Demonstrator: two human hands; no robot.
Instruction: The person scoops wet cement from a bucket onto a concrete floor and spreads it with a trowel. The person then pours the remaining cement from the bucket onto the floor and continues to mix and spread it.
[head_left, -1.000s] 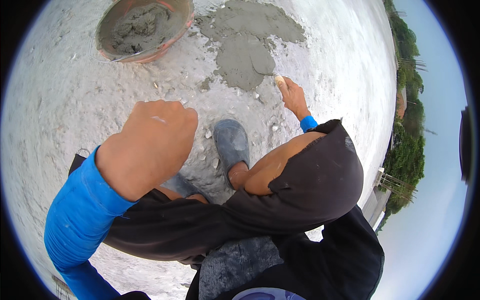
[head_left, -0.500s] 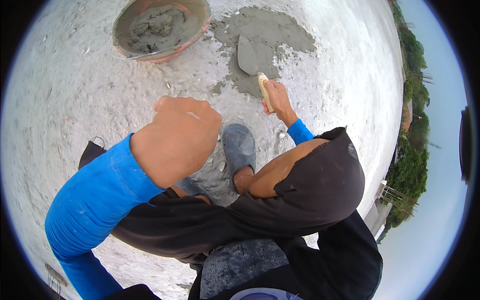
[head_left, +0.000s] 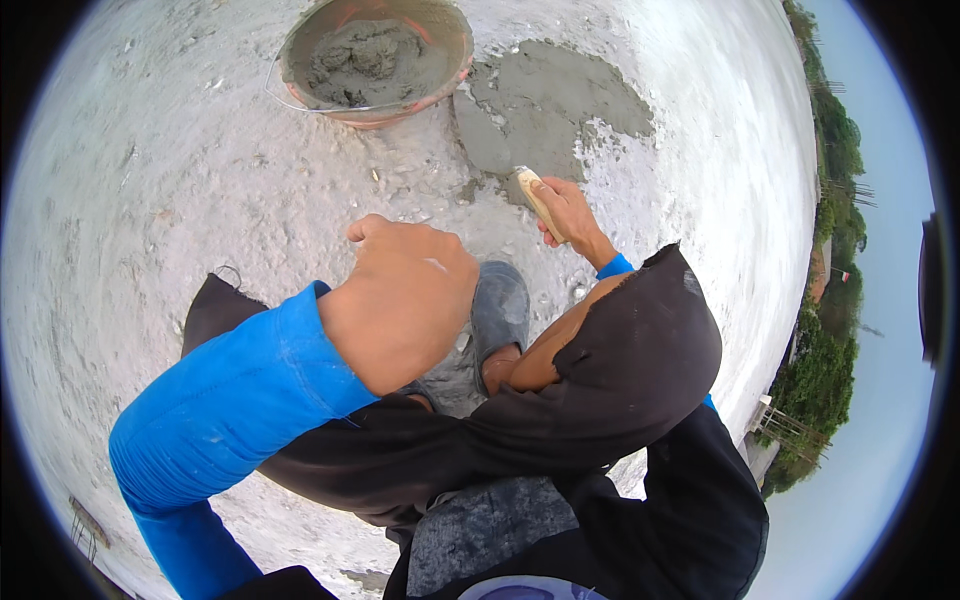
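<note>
My right hand [head_left: 570, 215] grips the wooden handle of a trowel [head_left: 483, 132]. Its grey blade lies on a patch of wet mortar [head_left: 570, 90] spread over the pale ground, and the blade's edge is hard to tell from the mortar. My left hand [head_left: 405, 295] hangs above the ground in front of my knee, closed, back upward. Its curled fingers are mostly hidden, so whether they hold anything does not show. Beyond it stands a mortar-smeared reddish bucket [head_left: 460, 75] with a thin wire handle, partly filled with grey mortar [head_left: 370, 60].
My grey clog [head_left: 498, 305] rests on the rough whitish ground [head_left: 200, 180] just short of the mortar patch. My bent knee [head_left: 645, 350] in dark trousers lies close to my right forearm. Green trees [head_left: 825, 350] stand far off to the right.
The trowel blade has moved leftward across the mortar toward the bucket, and its handle is tilted more. The whole view has shifted, with the bucket now farther right. My left hand remains closed.
</note>
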